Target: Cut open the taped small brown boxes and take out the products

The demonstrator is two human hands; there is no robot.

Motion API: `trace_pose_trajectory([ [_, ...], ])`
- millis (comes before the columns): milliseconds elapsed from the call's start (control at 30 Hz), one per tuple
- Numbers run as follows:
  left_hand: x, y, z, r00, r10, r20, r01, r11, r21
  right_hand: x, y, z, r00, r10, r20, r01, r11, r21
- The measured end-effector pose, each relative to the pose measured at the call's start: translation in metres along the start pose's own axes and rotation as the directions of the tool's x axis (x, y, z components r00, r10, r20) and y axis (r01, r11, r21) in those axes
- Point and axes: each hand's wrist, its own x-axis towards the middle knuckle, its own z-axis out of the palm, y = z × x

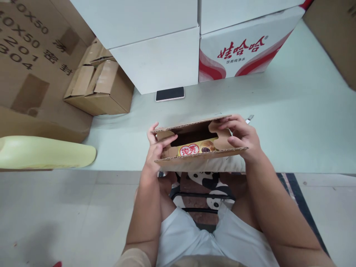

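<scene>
Between my hands an open cardboard box (pixel 200 157) is held over the front edge of the table. Its long top flaps stand up, and small side flaps are folded at both ends. Inside lies a yellow snack package (pixel 204 145) with red lettering and a picture of filled puffs; the rest of it is hidden. My left hand (pixel 155 150) grips the left end, one finger stretched across the side flap. On the right end, my right hand (pixel 243 135) holds the box with its fingers bent over the flap. Behind that hand a small blade-like metal piece (pixel 250 119) shows partly.
A phone (pixel 170 94) lies before stacked white cartons (pixel 158 66) and a red-and-white carton (pixel 239 55). To the left are a smaller cardboard box (pixel 108 89), a large brown carton (pixel 33 85) and a pale yellow rounded object (pixel 47 152). Another brown carton (pixel 333 40) stands at right.
</scene>
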Motion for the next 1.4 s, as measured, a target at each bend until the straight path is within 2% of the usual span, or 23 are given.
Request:
trace_pose_trajectory([
  [167,0.000,0.002,0.000,0.999,-0.032,-0.029,0.032,0.999,-0.018,0.001,-0.002,0.002,1.000,0.017,-0.009,-0.017,1.000,-0.022],
  [433,-0.001,0.001,0.007,0.990,-0.095,-0.100,0.079,0.985,-0.152,0.002,-0.006,0.003,1.000,-0.009,-0.014,0.008,0.997,-0.079],
  [667,-0.002,0.000,0.010,0.990,-0.052,-0.131,0.035,0.991,-0.131,0.002,-0.009,0.002,1.000,-0.001,-0.008,0.000,0.996,-0.086],
  [900,0.000,0.001,0.012,0.992,0.022,-0.123,-0.030,0.998,-0.058,0.000,-0.011,0.002,0.997,0.057,-0.060,-0.066,0.986,-0.154],
  [967,0.001,0.001,0.011,0.993,0.033,-0.114,-0.038,0.998,-0.045,0.001,-0.012,0.001,0.999,0.042,-0.021,-0.046,0.981,-0.188],
  [1033,0.002,0.001,0.010,0.993,0.038,-0.114,-0.043,0.998,-0.041,0.001,-0.014,-0.001,0.995,0.033,0.090,-0.010,0.970,-0.245],
  [1100,0.002,0.002,0.010,0.992,0.046,-0.117,-0.051,0.998,-0.046,0.001,-0.017,-0.002,0.972,0.052,0.230,0.017,0.957,-0.289],
  [1167,0.002,0.004,0.010,0.992,0.038,-0.123,-0.047,0.997,-0.064,0.001,-0.018,-0.003,0.944,0.095,0.315,0.003,0.955,-0.297],
  [1400,0.003,0.010,0.015,0.986,-0.050,-0.160,0.028,0.990,-0.135,-0.002,-0.015,0.001,0.948,0.183,0.259,-0.136,0.973,-0.187],
])
